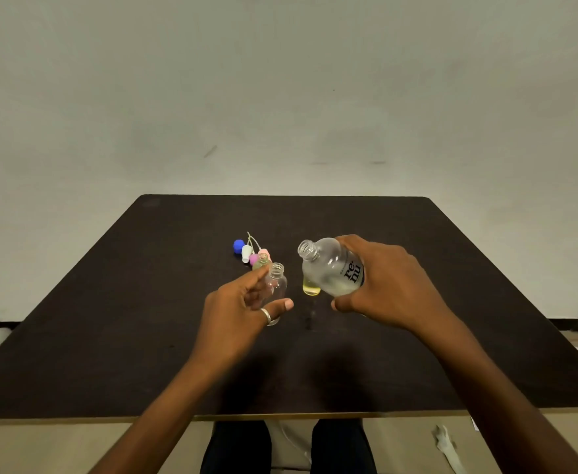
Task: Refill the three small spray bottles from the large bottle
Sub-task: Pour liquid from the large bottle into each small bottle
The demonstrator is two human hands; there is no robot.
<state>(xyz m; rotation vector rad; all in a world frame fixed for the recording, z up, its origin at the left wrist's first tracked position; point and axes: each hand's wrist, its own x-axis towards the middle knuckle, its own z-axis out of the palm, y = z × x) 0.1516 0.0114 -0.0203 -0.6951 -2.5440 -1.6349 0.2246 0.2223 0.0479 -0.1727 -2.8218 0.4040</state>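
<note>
On the dark table (144,302), near the middle, the left hand (243,302) held a small clear bottle (276,285). The thumb was on one side of it and the fingers were curled round the other side. A ring (266,316) sat on one finger. The bottle had no top on, and it looked empty. I could not tell if its bottom touched the table.

Just to the right, the right hand (383,282) held the big bottle (328,268). The fingers and thumb were wrapped round its fat lower part. The big bottle was up off the table and tipped, with its open mouth pointing up and to the left. It had dark letters on its side.

A small bottle with yellow liquid (311,289) stood right by the big bottle and was partly hidden by it. A greenish small bottle (262,261), open too, stood just behind the left hand's fingers.

Farther back lay the spray tops in a bunch: a blue top (238,246), a white top (246,253), a pink top (264,252) and a purple top (253,258). Thin tubes (251,238) stuck out from them.
</note>
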